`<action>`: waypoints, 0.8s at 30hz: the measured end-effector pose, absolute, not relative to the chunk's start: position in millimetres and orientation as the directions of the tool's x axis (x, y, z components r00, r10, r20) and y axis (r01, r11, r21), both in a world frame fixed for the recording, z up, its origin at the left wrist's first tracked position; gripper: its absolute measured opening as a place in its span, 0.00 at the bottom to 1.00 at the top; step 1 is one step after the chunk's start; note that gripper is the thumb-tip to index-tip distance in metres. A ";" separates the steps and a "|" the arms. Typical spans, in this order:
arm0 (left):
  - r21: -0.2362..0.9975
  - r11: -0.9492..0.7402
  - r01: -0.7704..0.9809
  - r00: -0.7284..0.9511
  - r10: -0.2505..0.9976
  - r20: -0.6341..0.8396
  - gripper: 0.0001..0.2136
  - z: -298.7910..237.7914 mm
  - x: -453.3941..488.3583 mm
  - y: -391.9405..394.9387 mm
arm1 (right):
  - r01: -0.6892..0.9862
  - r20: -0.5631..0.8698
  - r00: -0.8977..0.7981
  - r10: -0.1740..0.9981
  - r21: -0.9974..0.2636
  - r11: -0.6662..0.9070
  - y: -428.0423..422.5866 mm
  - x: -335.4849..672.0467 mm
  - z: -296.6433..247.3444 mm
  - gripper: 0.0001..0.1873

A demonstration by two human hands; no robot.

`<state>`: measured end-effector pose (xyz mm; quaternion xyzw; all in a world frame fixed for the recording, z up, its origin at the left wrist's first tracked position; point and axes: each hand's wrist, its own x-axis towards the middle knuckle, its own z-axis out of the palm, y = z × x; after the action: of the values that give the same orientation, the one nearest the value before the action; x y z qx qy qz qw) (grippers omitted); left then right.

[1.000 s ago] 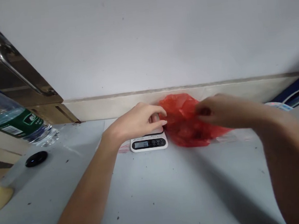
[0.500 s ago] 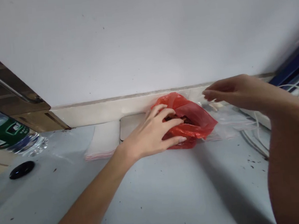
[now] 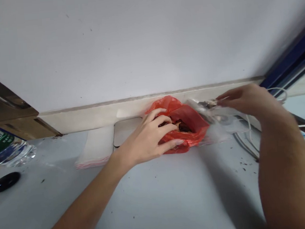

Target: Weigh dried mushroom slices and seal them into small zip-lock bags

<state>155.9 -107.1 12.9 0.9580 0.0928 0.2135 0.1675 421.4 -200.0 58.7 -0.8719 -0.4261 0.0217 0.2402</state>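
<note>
A red plastic bag (image 3: 193,120) sits against the low ledge with its mouth spread, and brown, dried-looking pieces (image 3: 182,126) show inside. My left hand (image 3: 154,135) grips its left side, the fingers curled over the rim into the mouth and the thumb along the front. To the right of it my right hand (image 3: 243,99) has its fingers pinched together. At those fingertips is a small dark and pale thing, blurred, over a crumpled clear plastic bag (image 3: 218,123). Whether that thing is inside the clear bag I cannot tell.
Left of the red bag lie a flat pale device (image 3: 125,129) and a stack of white sheets (image 3: 95,146). A water bottle (image 3: 8,152) and a black oval object (image 3: 5,182) are at far left. White cables (image 3: 247,145) run at right, before a blue frame (image 3: 292,63).
My right hand has come down to the clear bag, and its fingertips now meet the dark and pale thing. My left hand stays on the red bag. The view has swung slightly right.
</note>
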 end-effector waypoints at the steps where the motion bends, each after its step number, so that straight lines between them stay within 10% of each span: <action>1: 0.379 -0.920 0.099 0.880 0.259 0.398 0.13 13.5 155.8 -106.9 | 0.689 0.175 0.677 0.715 -0.491 -0.533 -202.5 418.2 64.0 0.05; 7: 0.740 -0.671 0.049 0.621 0.601 0.503 0.16 23.9 158.0 -108.3 | 0.623 0.324 0.609 0.724 -0.760 -0.185 -207.2 386.5 87.1 0.10; 13: 0.998 -0.031 -0.058 0.669 0.740 0.062 0.28 38.5 144.3 -96.6 | 0.657 0.409 0.044 0.912 -0.700 0.282 -185.7 352.0 82.8 0.13; 18: 0.998 0.004 0.062 0.649 0.760 -0.043 0.21 42.9 120.4 -81.8 | 0.743 0.391 -0.094 0.915 -0.584 0.326 -174.3 331.9 76.7 0.17; 24: 0.992 -0.112 -0.054 0.609 0.784 0.122 0.12 51.0 101.0 -72.1 | 0.689 0.480 0.150 0.864 -0.678 0.257 -160.8 332.8 56.9 0.44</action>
<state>101.0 -72.1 51.0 0.6607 0.2761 0.3455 0.6065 332.8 -160.8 56.9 -0.6020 -0.6449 0.0950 0.4611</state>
